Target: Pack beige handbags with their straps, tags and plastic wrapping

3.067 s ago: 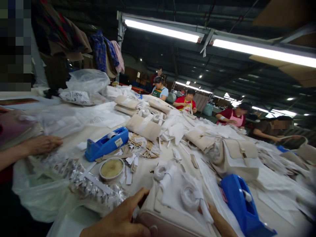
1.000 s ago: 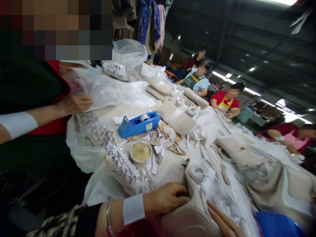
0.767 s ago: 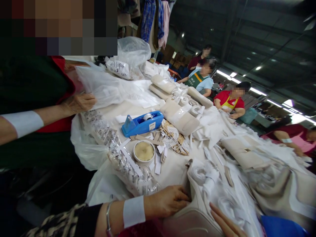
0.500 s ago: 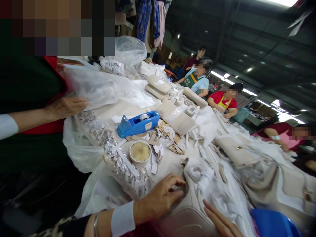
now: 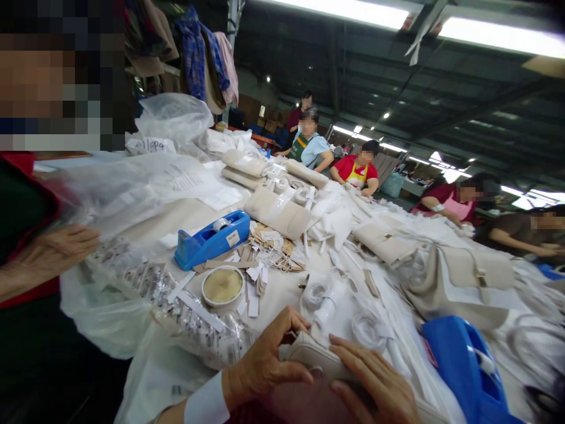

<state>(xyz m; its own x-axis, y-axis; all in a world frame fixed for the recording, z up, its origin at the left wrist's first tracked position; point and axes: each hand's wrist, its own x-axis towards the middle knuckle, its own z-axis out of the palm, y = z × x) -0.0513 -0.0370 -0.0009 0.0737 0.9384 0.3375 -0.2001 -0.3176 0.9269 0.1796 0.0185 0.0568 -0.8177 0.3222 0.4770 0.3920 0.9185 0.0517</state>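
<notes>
My left hand [image 5: 258,370] slants up from the lower left, its wrist [image 5: 228,386] wearing a white band [image 5: 206,401]. The thumb [image 5: 293,372] and forefinger [image 5: 290,319] curve round with a gap between their tips (how hard they press, I can't tell). My right hand [image 5: 388,394] is turned back upward, its fingers [image 5: 357,360] stretched toward the left one and slightly parted.

Left fingers [image 5: 293,316] curve at the edge of a beige, smooth-sided bag [image 5: 316,354] — right fingers [image 5: 353,356] lie outstretched across it — near a blue plastic tape dispenser [image 5: 457,350] (pale roll [image 5: 485,360] inside).
</notes>
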